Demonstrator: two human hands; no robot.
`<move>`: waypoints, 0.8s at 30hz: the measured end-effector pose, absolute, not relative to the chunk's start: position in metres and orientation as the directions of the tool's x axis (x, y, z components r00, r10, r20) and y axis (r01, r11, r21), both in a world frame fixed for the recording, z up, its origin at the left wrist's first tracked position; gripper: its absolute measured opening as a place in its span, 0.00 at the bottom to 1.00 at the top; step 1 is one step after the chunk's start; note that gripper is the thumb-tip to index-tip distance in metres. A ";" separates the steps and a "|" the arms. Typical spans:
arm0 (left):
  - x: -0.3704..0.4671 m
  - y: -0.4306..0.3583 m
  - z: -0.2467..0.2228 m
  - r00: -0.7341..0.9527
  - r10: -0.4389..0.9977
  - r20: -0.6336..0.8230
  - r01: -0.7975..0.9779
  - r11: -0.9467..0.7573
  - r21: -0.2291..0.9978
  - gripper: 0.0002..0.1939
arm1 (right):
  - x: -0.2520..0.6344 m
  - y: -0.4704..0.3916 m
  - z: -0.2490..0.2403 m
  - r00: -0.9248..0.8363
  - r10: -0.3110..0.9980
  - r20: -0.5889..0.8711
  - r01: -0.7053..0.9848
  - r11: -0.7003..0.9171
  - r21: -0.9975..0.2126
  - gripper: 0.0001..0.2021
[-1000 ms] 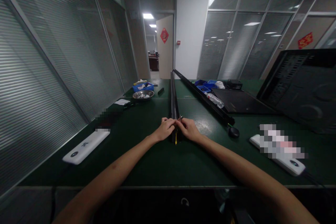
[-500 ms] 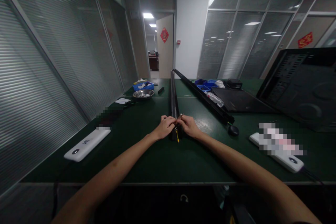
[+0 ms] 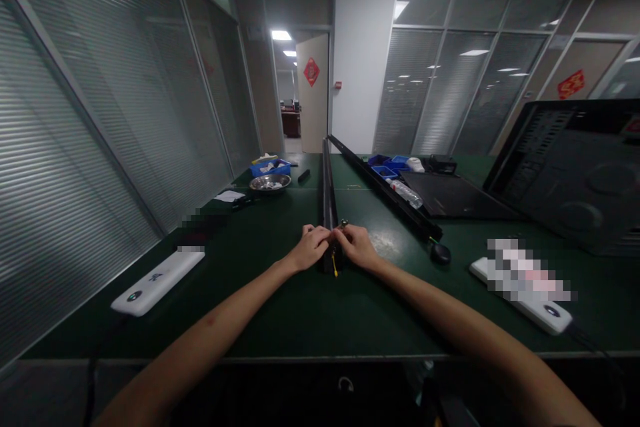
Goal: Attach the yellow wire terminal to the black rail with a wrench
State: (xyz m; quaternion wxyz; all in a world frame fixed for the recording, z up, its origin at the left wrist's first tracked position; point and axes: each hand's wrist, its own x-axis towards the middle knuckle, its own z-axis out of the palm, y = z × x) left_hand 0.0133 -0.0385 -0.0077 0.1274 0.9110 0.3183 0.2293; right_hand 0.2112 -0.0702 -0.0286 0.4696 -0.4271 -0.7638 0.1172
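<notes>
A long black rail (image 3: 328, 193) runs away from me down the middle of the green table (image 3: 270, 233). My left hand (image 3: 312, 247) is closed at the rail's near end, its fingertips on the left edge. From the right, my right hand (image 3: 356, 245) meets it there, fingers pinched, with a small metallic piece (image 3: 343, 223) showing above them. Between the two hands the fingertips nearly touch, and what they pinch is too small to make out. A yellow-tipped wire (image 3: 335, 267) hangs out of the near end.
A second black rail (image 3: 385, 188) lies diagonally to the right, beside a plastic bottle (image 3: 406, 193), blue trays (image 3: 384, 172) and a dark panel (image 3: 453, 197). A metal bowl (image 3: 270, 183) stands far left. White devices (image 3: 160, 280) lie on both sides.
The whole view has shifted slightly, with the scene sitting a little lower. Both hands stay at the rail's near end, their fingertips slightly closer together.
</notes>
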 end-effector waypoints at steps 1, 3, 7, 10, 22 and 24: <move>0.013 -0.039 -0.008 0.691 0.639 0.336 0.522 -0.764 0.379 0.14 | 0.211 -0.070 -0.029 -0.191 0.765 0.615 0.545 0.603 -0.582 0.12; 0.013 -0.039 -0.008 0.691 0.640 0.336 0.523 -0.763 0.379 0.14 | 0.211 -0.070 -0.030 -0.190 0.771 0.608 0.548 0.597 -0.585 0.12; 0.013 -0.038 -0.008 0.692 0.636 0.341 0.521 -0.767 0.374 0.14 | 0.212 -0.070 -0.030 -0.200 0.774 0.601 0.549 0.597 -0.585 0.12; 0.013 -0.038 -0.008 0.692 0.632 0.348 0.520 -0.771 0.366 0.14 | 0.212 -0.069 -0.030 -0.201 0.773 0.602 0.548 0.598 -0.585 0.12; 0.014 -0.044 -0.004 0.665 0.640 0.384 0.535 -0.768 0.352 0.15 | 0.213 -0.070 -0.033 -0.194 0.775 0.601 0.543 0.595 -0.592 0.13; 0.014 -0.044 -0.004 0.664 0.638 0.389 0.534 -0.769 0.351 0.14 | 0.214 -0.071 -0.032 -0.199 0.773 0.602 0.547 0.598 -0.586 0.12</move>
